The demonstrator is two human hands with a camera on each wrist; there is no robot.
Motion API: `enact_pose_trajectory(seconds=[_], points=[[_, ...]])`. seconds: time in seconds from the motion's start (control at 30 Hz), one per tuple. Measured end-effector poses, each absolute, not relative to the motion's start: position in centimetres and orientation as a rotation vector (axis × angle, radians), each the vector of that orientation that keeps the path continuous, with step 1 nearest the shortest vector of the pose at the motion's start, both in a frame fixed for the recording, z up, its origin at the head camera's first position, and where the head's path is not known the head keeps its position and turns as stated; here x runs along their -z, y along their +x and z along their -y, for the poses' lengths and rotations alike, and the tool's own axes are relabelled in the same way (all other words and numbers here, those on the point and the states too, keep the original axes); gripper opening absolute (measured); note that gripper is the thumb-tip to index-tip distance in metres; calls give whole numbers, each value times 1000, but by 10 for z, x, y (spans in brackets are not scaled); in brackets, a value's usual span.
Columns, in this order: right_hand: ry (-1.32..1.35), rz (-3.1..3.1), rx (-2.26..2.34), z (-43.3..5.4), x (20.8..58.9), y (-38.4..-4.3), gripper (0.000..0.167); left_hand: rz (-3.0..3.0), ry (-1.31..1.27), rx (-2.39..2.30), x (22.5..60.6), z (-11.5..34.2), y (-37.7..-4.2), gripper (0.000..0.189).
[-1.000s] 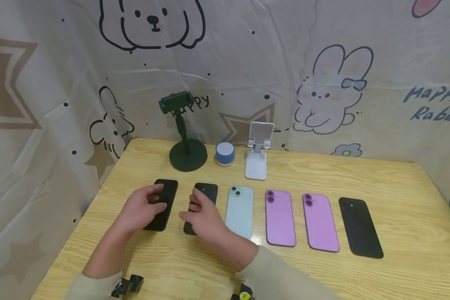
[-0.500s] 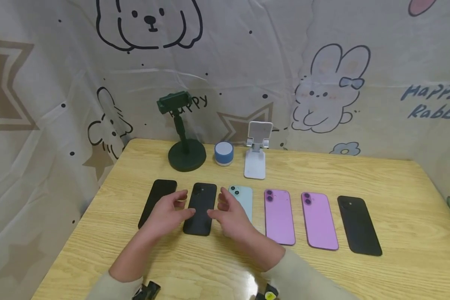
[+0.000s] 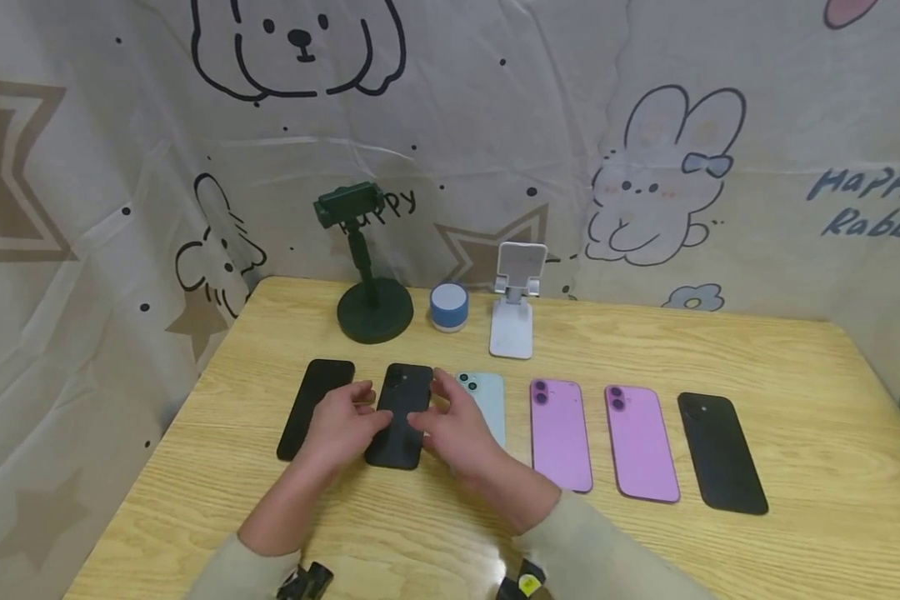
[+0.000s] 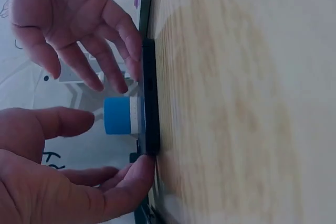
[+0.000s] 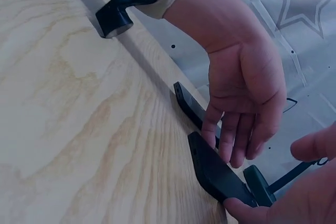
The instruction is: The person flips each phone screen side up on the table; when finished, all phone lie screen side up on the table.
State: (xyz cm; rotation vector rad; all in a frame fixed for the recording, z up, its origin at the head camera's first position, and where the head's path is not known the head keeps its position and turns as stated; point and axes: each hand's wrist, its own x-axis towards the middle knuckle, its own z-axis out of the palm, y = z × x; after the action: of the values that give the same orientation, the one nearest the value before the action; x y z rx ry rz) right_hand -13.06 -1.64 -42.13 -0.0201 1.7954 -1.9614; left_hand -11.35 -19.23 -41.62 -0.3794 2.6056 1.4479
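A black phone point(image 3: 399, 442) lies back up on the wooden table, between my two hands. Along its left side is my left hand point(image 3: 341, 429), thumb over the back and fingers loosely bent at the edge. My right hand point(image 3: 461, 432) flanks the other side, its thumb overlapping the phone's back in the head view. In the left wrist view a left fingertip touches the end of the phone point(image 4: 150, 95) seen edge-on. The right wrist view shows a right fingertip at the phone's point(image 5: 212, 169) near edge. Neither hand wraps round it.
Left of it lies another black phone point(image 3: 315, 400). To the right are a mint phone point(image 3: 487, 400), partly hidden, two pink phones point(image 3: 561, 437) and a black one point(image 3: 723, 454). Behind stand a green phone stand point(image 3: 375, 312), a blue-and-white cylinder point(image 3: 448, 308) and a white folding stand point(image 3: 512, 329).
My left hand has left the leftmost phone and moved right to the second black phone. My right hand moved right off that phone, then came back left to its right edge.
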Motion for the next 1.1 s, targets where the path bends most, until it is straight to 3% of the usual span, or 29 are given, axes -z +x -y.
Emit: enact_pose_trajectory(seconds=[0.67,1.1], points=[[-34,-2150,1921,22,426,-131,70,-2193,-571,-2004,424,195,-111,54],[11,-1855,2075,14,433,-136,77,-1905,-593,-2282,422,198,-111,49]])
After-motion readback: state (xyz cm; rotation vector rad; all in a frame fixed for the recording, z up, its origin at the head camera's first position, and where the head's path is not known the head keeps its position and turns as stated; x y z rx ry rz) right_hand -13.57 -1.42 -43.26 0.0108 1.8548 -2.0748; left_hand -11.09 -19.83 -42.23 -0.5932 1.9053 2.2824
